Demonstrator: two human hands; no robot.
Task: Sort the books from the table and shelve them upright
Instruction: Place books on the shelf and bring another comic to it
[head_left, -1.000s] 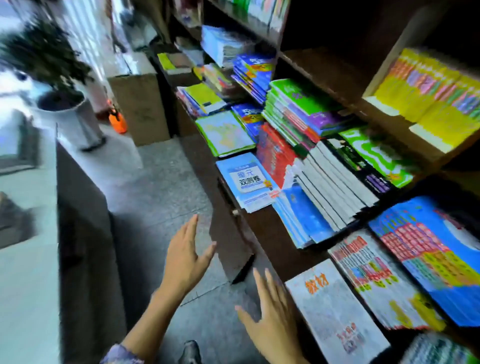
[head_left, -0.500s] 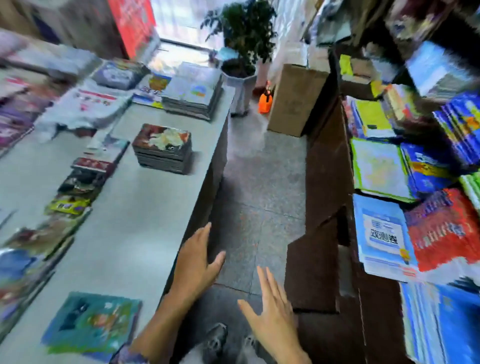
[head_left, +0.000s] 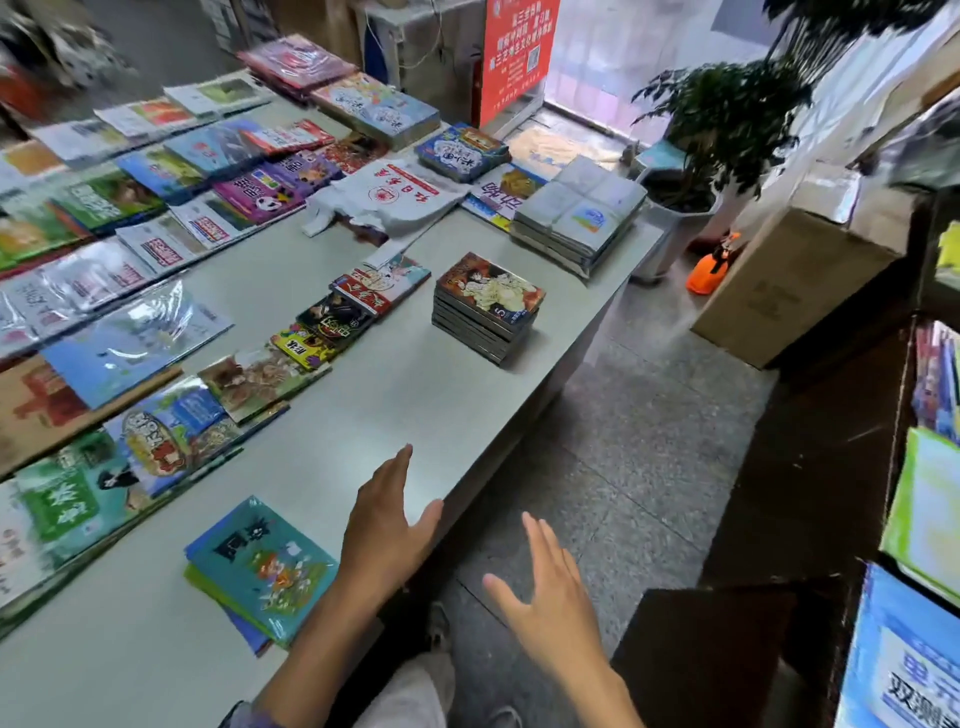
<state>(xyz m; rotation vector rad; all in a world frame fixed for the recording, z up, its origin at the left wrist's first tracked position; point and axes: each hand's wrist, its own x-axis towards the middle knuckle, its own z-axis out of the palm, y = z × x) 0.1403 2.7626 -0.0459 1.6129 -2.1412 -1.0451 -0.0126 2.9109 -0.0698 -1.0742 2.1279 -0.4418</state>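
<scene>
A long grey table (head_left: 395, 415) carries many flat books. A teal picture book (head_left: 262, 566) lies on a small pile near the front edge, just left of my left hand (head_left: 387, 530). That hand hovers open over the table's edge, holding nothing. My right hand (head_left: 553, 608) is open too, over the floor beside the table. A stack of dark comic books (head_left: 488, 306) stands farther along the table. Rows of overlapping books (head_left: 156, 291) cover the left side. The dark wooden shelf (head_left: 810, 493) with flat book piles runs along the right edge.
A grey stone floor aisle (head_left: 623, 467) runs between table and shelf. A cardboard box (head_left: 795, 280), an orange spray bottle (head_left: 709, 270) and a potted plant (head_left: 722, 124) stand at the aisle's far end. A red poster (head_left: 517, 52) hangs behind the table.
My view has swung left from the shelf to the table. Both hands stay open and empty, and my left hand is now over the table's edge.
</scene>
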